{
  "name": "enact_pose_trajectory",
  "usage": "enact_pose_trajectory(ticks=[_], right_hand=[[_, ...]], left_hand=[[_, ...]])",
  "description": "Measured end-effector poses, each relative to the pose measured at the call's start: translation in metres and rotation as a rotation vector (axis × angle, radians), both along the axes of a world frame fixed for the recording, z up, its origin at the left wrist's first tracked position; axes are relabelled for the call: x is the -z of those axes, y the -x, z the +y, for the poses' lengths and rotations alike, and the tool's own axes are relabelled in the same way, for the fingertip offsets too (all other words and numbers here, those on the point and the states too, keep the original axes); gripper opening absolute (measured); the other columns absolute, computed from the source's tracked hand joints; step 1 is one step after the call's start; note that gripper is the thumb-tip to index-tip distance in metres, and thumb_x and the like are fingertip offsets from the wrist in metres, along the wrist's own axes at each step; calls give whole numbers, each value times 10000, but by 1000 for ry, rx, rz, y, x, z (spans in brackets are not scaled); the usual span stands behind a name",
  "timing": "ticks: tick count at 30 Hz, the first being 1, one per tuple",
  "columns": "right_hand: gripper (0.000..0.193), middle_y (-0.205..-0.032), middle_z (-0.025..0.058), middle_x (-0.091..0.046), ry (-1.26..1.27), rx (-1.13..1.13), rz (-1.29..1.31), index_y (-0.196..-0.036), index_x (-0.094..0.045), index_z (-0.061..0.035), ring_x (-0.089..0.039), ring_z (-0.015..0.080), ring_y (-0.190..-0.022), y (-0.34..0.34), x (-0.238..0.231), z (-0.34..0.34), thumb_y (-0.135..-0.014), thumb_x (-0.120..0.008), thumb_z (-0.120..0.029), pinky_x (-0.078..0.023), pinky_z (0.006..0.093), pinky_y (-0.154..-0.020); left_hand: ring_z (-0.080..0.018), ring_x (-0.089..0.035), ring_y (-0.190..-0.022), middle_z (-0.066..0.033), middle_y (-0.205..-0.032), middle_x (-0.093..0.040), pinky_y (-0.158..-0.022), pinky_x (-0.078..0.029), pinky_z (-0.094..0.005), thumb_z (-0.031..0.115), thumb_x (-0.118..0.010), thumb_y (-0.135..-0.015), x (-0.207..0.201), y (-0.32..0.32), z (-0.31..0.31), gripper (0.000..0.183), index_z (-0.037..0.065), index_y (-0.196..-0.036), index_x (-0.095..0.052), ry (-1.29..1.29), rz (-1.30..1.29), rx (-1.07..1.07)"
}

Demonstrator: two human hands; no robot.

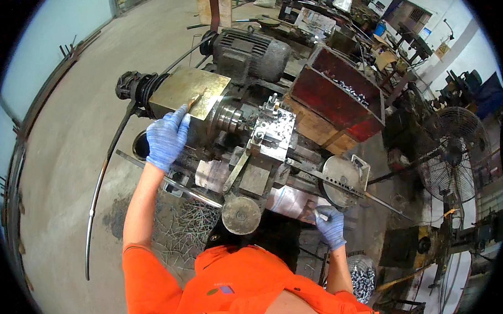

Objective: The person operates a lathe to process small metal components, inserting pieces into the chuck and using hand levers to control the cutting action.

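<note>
My left hand [168, 139], in a blue knit glove, reaches over the flat yellowish metal cover [171, 90] of a small lathe. Its forefinger and thumb look apart, with the fingertips at the near end of a thin brown stick [196, 99] lying on the cover. Beside the cover is the lathe's round chuck [228, 118], facing a chip-strewn tool block [274, 133]. My right hand [330, 227], gloved alike, is lower right by a printed sheet [292, 202]. Its fingers are bent together at the tips; whatever they pinch is too small to make out.
A long lever [192, 192] and a round disc [241, 215] jut toward me. Behind the lathe stand a motor [250, 54] and a red bin [338, 93] with small metal parts. Metal shavings [193, 222] litter the floor; a fan [453, 150] stands right.
</note>
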State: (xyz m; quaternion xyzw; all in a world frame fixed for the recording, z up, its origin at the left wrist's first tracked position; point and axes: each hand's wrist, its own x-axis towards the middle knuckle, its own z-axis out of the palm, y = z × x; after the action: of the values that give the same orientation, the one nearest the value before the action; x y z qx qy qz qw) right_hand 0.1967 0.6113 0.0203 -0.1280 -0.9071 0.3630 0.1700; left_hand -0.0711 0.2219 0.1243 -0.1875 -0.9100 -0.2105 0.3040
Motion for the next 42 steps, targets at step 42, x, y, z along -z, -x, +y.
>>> enact_pose_trajectory(ticks=[42], right_hand=[[168,-698,41,-644,-129,371,-62,-756,-649,23,-526,77,-631,-41,-18,107,-759,-710,-134,-456,258,-615]], left_hand=[[-289,-624,-874,-82,-924,-661,-720,-499,-387,337,-529,-754,278,2,-140,252,178,-894,-665,645,-791,-193]])
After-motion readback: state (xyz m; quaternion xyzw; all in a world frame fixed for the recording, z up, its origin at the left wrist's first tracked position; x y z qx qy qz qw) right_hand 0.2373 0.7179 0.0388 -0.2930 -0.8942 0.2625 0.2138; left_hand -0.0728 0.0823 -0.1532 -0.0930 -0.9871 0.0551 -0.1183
